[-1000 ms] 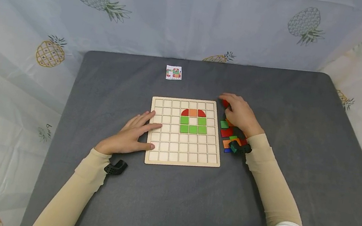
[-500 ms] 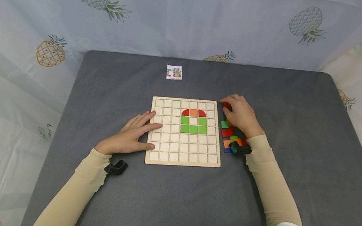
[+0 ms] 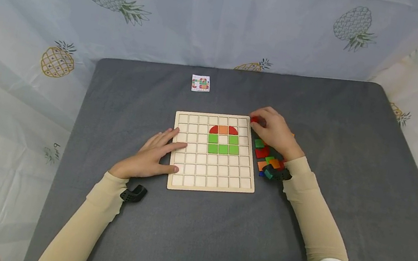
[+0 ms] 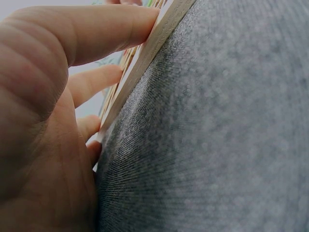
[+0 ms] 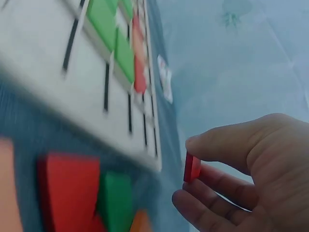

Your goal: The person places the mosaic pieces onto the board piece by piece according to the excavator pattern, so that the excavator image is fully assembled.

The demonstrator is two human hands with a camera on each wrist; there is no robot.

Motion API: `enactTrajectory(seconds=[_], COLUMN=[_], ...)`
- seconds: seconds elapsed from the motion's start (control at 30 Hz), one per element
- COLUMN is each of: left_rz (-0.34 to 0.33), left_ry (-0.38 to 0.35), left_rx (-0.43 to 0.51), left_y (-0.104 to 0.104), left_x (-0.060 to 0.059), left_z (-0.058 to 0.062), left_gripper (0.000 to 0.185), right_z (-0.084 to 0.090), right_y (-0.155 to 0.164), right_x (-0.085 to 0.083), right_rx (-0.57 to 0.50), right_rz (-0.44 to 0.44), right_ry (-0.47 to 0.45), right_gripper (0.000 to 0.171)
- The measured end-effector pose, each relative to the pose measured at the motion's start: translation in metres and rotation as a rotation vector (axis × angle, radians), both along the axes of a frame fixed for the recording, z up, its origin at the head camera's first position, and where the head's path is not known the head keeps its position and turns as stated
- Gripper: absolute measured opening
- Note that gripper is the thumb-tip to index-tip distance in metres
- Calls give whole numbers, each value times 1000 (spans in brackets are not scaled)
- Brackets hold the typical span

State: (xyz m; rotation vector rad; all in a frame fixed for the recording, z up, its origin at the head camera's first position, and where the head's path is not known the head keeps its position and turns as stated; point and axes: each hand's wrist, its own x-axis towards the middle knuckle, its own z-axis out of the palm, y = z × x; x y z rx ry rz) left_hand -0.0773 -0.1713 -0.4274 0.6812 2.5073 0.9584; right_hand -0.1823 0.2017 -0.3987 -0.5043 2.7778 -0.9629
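Red tile [image 5: 191, 167] pinched, wrist view only

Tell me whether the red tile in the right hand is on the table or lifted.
Lifted. In the right wrist view the red tile is pinched between thumb and fingers of the right hand, clear of the table.

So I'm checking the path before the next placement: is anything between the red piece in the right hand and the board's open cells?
Nothing visible. The right hand pinches the red piece just beyond the wooden board corner; loose tiles lie beside it.

grey table [image 3: 350, 171], pineapple-print curtain [image 3: 210, 21]
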Motion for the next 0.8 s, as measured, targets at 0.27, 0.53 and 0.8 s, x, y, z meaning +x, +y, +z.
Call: enactTrajectory(seconds=[0.27,0.53,0.8], left_rz=[-1,1,-7], left_ry=[-8,-11,1], left_rx=[8,8,0], left_y=[0,0,0], left_x=[-1,0,-1], left_z=[1,1,0], left_gripper=[73,73,73], right_z=[8,2,0], right_y=[-26,-55,-66], right_x=[13,26,29], right_rx=[-28,64,153], right_rz=[131,219,276], right_ry=[25,91,217], right_gripper=[29,26,18])
